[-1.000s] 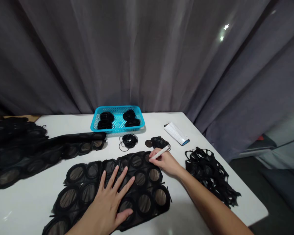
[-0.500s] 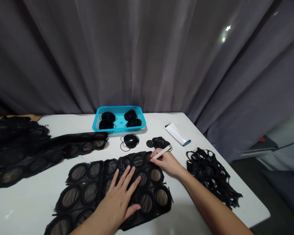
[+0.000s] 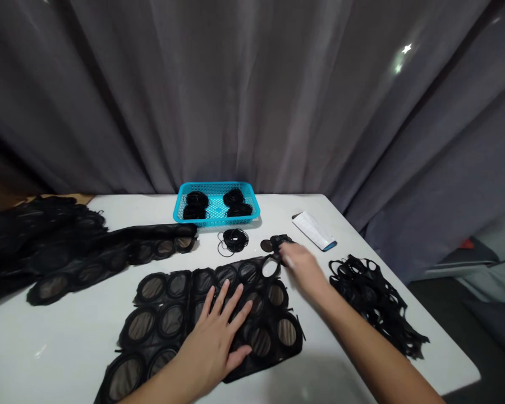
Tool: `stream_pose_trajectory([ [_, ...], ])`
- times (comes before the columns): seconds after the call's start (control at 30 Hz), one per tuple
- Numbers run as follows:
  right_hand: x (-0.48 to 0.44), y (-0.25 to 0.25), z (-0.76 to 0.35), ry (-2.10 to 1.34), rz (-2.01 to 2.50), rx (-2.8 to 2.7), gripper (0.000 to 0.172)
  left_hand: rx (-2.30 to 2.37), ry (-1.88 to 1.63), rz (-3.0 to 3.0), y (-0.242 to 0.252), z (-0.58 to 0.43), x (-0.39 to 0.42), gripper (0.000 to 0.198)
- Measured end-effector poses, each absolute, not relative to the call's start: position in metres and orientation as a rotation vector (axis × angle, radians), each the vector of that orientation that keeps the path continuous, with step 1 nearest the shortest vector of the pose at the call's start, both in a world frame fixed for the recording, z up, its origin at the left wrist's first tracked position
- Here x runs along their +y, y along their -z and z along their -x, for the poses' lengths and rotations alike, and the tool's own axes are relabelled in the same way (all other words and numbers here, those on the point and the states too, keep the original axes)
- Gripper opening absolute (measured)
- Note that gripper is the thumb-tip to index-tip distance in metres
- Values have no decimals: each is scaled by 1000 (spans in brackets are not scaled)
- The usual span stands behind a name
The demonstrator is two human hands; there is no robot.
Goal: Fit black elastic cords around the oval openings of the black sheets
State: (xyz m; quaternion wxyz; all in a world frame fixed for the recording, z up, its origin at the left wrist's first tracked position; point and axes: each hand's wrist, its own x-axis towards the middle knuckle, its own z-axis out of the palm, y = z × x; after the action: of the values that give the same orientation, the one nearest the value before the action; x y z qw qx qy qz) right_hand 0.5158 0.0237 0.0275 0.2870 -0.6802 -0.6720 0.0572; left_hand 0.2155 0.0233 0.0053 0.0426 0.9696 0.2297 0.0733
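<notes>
My left hand (image 3: 216, 336) lies flat with fingers spread on a black sheer fabric sheet (image 3: 192, 331) bearing rows of dark-rimmed circles. At the sheet's upper right corner one circle is an open hole (image 3: 270, 267) with the white table showing through. Just beyond that corner my right hand (image 3: 301, 266), blurred by motion, is closed at a small pile of black cut pieces (image 3: 280, 241). A pale end of the slim white pen-like tool (image 3: 289, 261) shows at its fingers. Whether a fabric disc is also in this hand cannot be made out.
A blue basket (image 3: 216, 222) with black cord bundles stands at the back; another black bundle (image 3: 235, 240) lies in front. Black fabric (image 3: 67, 247) is heaped left. At right are a white paper over a dark flat object (image 3: 314, 230) and a holed fabric scrap (image 3: 376, 303).
My right hand has moved from the sheet's corner circle to the small pile. That circle's dark fabric is gone, leaving a hole. My left hand still presses the sheet; the view has shifted slightly.
</notes>
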Motion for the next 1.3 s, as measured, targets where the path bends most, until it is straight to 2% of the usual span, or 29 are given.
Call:
stream_pose_trajectory([
  [0.07, 29, -41, -533, -12, 1858, -1589, 18, 706, -214, -2942, -7, -215, 23, 76],
  [0.13, 32, -54, -538, -9, 1840, -1480, 20, 702, -218, -2924, -7, -216, 23, 76],
  [0.33, 34, -46, -478, -707, 1555, -1723, 18, 724, -238, -2902, -4, -218, 20, 78],
  [0.57, 35, -23, -459, -892, 1451, -1796, 12, 710, -250, -2889, -2, -217, 19, 79],
  [1.1, 40, -23, -465, -841, 1399, -1914, 10, 717, -215, -2914, -3, -218, 19, 81],
  [1.3, 30, -21, -449, -542, 1355, -2180, 10, 702, -201, -2908, -3, -217, 19, 83],
])
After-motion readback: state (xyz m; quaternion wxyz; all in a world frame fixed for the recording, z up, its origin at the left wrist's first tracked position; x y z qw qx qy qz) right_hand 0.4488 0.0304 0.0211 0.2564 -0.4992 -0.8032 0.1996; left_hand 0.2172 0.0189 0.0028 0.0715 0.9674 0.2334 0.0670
